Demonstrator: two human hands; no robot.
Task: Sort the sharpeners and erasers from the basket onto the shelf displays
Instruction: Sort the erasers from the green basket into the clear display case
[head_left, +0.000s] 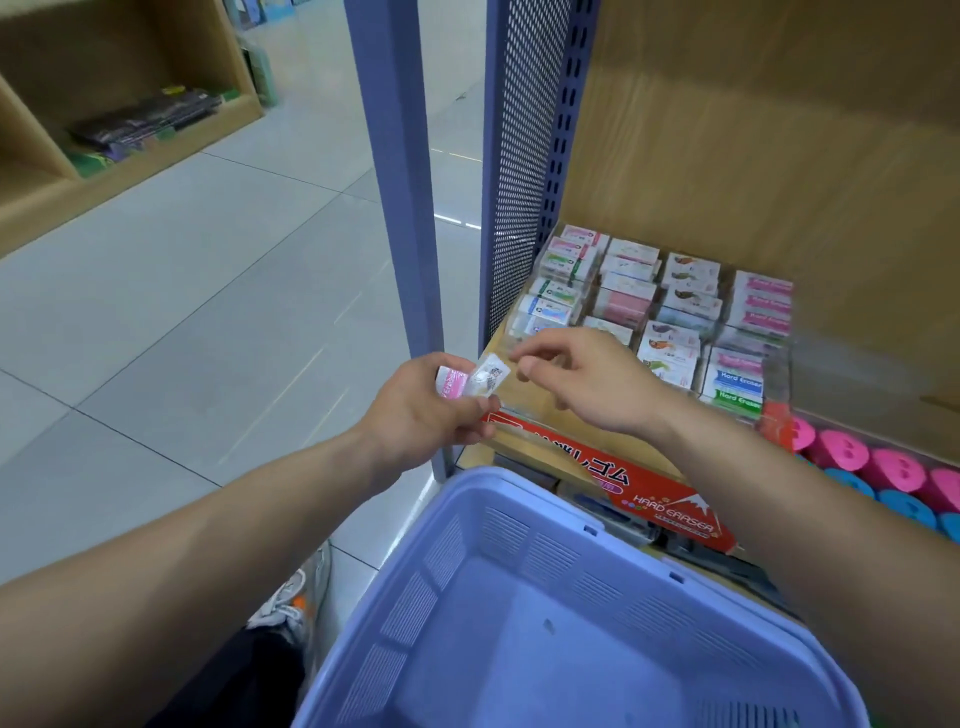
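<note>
My left hand (423, 402) grips two small wrapped erasers, a pink one (450, 382) and a white one with a cartoon print (487, 376). My right hand (587, 382) hovers just right of them with thumb and forefinger near the white eraser's corner; whether they touch it is unclear. Behind my hands, a clear divided display (660, 317) on the wooden shelf holds rows of boxed erasers. The lilac plastic basket (545, 525) sits below my arms, its visible bottom bare.
A red "Hard Eraser" sign (670, 504) fronts the shelf edge. Pink and blue round sharpeners (878, 475) line the shelf at right. A blue perforated upright (519, 156) and post (395, 171) stand left of the shelf. Tiled floor and another wooden shelf (130, 124) lie left.
</note>
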